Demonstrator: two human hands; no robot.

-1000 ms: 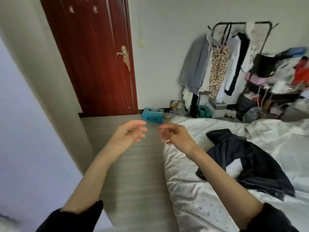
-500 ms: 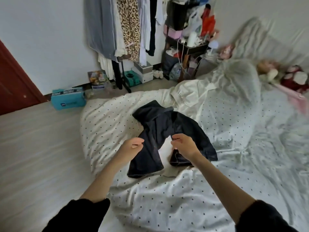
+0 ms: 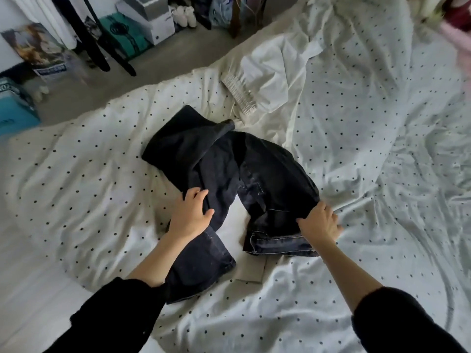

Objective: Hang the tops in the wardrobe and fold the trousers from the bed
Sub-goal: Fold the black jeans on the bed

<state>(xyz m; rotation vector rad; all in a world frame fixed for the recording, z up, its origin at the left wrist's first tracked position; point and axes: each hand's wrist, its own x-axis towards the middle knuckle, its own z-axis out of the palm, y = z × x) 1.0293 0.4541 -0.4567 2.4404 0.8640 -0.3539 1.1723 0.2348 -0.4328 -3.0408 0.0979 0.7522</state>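
Dark denim trousers lie crumpled in the middle of the bed, one leg running toward me under my left arm. My left hand grips the fabric of the left leg, fingers curled over its edge. My right hand grips the right side of the trousers near a stitched hem, fingers tucked under the cloth. Beyond the trousers lies a white garment with a gathered elastic band.
The bed has a white polka-dot cover, rumpled all over. On the floor past the bed's far edge stand boxes, a teal box, a magazine and the foot of a clothes rack. Pink and red items sit top right.
My view swung from the door down to the bed. Both hands, empty in the air a second ago, dropped onto the dark trousers and took hold of them, the right moving outward to the hem.
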